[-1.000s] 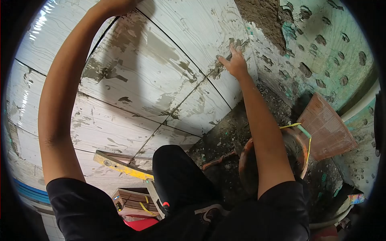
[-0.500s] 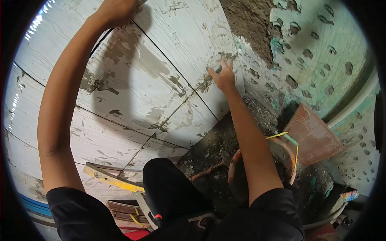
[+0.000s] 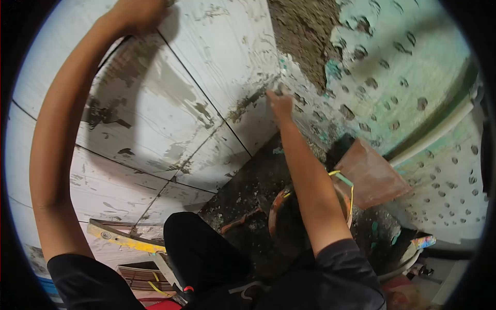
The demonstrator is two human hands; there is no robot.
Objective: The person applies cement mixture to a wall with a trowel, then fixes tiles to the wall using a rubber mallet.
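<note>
Right hand has slid along the joint toward the corner.
The right hand (image 3: 279, 102), at 12 o'clock, has its fingers loosely out, gripping nothing, tips on the lower corner of the mortar-smeared white tile (image 3: 222, 46). The left hand (image 3: 138, 13) presses the wall at 11 o'clock; its grip is cut off, so I cannot tell. An orange basin (image 3: 275, 205) sits at 5 o'clock.

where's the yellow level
Head view, lower left: the yellow level lies along the foot of the tiled wall, just left of the person's knee.
</note>
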